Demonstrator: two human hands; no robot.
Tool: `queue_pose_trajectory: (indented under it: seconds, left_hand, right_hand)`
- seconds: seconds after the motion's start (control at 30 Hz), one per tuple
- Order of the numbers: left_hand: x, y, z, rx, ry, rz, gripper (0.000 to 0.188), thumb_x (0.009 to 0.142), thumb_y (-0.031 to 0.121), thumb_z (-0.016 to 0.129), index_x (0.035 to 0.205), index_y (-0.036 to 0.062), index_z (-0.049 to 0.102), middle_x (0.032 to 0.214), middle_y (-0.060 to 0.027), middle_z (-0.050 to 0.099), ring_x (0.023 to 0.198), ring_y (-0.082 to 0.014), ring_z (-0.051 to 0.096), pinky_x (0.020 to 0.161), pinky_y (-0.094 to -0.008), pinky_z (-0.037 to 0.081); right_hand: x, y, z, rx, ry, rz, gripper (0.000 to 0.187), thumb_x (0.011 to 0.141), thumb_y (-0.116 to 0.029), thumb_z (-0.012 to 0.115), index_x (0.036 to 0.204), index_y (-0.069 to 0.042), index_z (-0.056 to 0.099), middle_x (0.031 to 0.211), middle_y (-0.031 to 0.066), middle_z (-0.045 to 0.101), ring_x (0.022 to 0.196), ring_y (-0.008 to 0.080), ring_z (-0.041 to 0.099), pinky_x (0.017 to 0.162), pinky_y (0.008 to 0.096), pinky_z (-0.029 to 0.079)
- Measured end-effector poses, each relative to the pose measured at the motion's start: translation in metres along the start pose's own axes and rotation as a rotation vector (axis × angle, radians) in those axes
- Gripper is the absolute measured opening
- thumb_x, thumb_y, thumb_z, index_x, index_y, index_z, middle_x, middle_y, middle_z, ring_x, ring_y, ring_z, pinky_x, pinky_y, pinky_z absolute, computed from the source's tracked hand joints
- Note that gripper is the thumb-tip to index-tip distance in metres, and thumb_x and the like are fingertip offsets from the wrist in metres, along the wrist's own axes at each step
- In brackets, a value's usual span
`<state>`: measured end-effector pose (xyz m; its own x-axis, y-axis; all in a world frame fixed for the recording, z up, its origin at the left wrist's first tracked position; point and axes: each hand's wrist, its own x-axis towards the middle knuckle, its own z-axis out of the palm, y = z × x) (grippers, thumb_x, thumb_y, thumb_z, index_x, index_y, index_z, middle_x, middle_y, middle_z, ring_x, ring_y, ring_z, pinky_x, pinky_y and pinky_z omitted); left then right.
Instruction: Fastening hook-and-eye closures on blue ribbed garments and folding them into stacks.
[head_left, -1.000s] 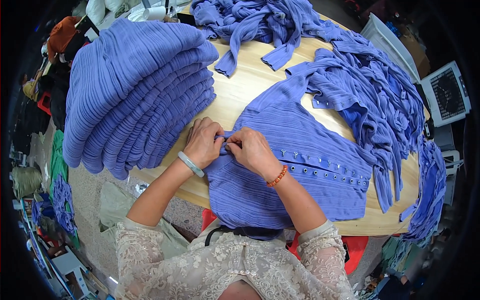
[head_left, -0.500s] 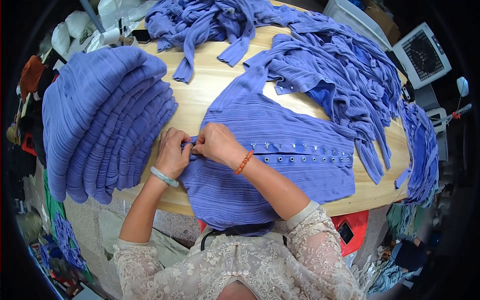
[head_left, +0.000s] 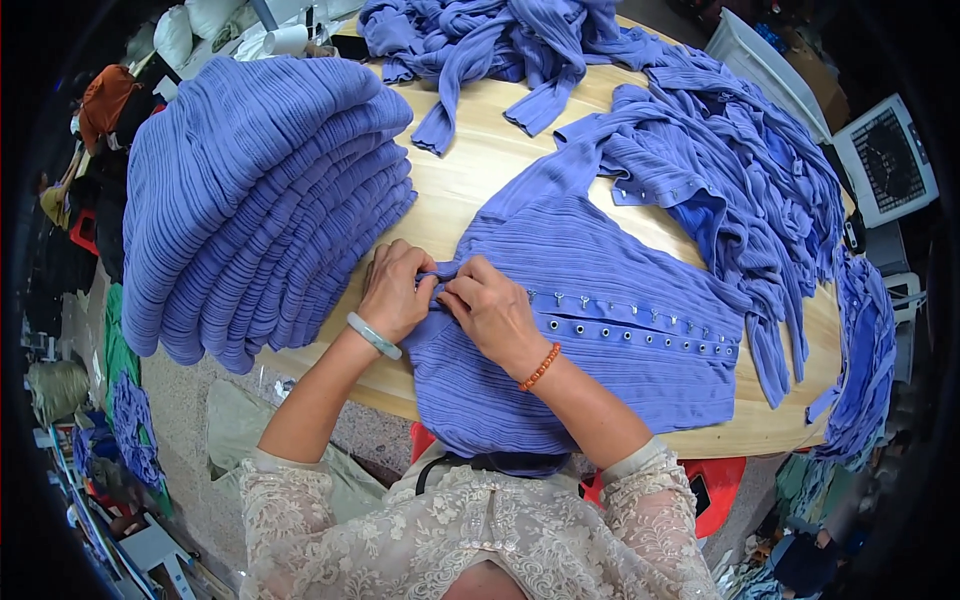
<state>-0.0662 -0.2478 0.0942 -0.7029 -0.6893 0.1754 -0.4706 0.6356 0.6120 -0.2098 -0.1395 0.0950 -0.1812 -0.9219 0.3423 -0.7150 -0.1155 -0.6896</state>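
The left hand [head_left: 395,290], a pale bangle [head_left: 374,335] at its wrist, pinches the edge of a blue-violet ribbed garment [head_left: 590,385] between curled fingers, while the right hand [head_left: 495,312], wearing an orange beaded bracelet [head_left: 541,367], closes on the same cloth just beside it. The garment lies spread across a pale wooden table [head_left: 455,195], close to the wearer's lace top [head_left: 390,535], a row of metal hooks facing a row of eyelets along its opening. The exact fold between the fingertips is hidden. Just left of the hands rises a thick stack of folded garments [head_left: 250,190] in the same color. Beyond the garment, to the right, sprawls a loose heap of more [head_left: 750,180]; a second tangle [head_left: 510,45] covers the table's far side. Behind stand a white plastic bin [head_left: 765,75] and, far left, a person in orange [head_left: 106,105].
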Motion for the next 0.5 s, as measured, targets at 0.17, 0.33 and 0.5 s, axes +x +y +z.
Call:
queue_pose_trajectory:
  seconds: [0.17,0.33,0.5]
  left_hand:
    - [-0.001,0.001,0.0,-0.002,-0.002,-0.002,0.01,0.078,0.005,0.068,0.086,0.0047,0.062,0.092,-0.0123,0.057,0.093,-0.034,0.051,0.085,-0.0424,0.042]
    - [0.001,0.002,0.001,-0.004,-0.002,-0.001,0.009,0.079,0.005,0.067,0.086,0.0047,0.062,0.091,-0.0124,0.057,0.093,-0.034,0.051,0.085,-0.0425,0.042]
    - [0.0,0.001,0.0,-0.009,-0.002,0.003,0.009,0.078,0.005,0.067,0.085,0.0044,0.061,0.091,-0.0128,0.057,0.093,-0.0342,0.051,0.085,-0.0421,0.042]
  right_hand:
    - [-0.003,0.0,0.002,-0.105,0.036,-0.16,0.009,0.08,-0.009,0.072,0.085,-0.003,0.069,0.09,0.0102,0.059,0.079,0.0284,0.062,0.068,0.0389,0.052]
    - [-0.002,-0.002,0.005,-0.213,0.004,-0.141,0.01,0.082,-0.009,0.068,0.09,-0.003,0.068,0.091,0.0099,0.058,0.083,0.0276,0.059,0.07,0.039,0.049]
    - [-0.008,-0.012,0.002,-0.354,-0.05,-0.204,0.011,0.08,-0.005,0.059,0.087,-0.003,0.065,0.093,0.0107,0.054,0.088,0.0259,0.054,0.073,0.0367,0.045]
